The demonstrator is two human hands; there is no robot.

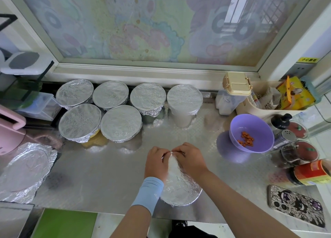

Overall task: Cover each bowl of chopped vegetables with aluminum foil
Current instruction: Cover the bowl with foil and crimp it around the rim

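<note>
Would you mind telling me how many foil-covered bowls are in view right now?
7: four in the back row, two just in front, one under the hands. None appear hidden.

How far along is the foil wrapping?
Done: six foil-covered bowls stand at the back of the counter. In hand: both hands, left hand and right hand, press foil over a seventh bowl at the front. Left: the purple bowl of orange pieces is uncovered.
</note>
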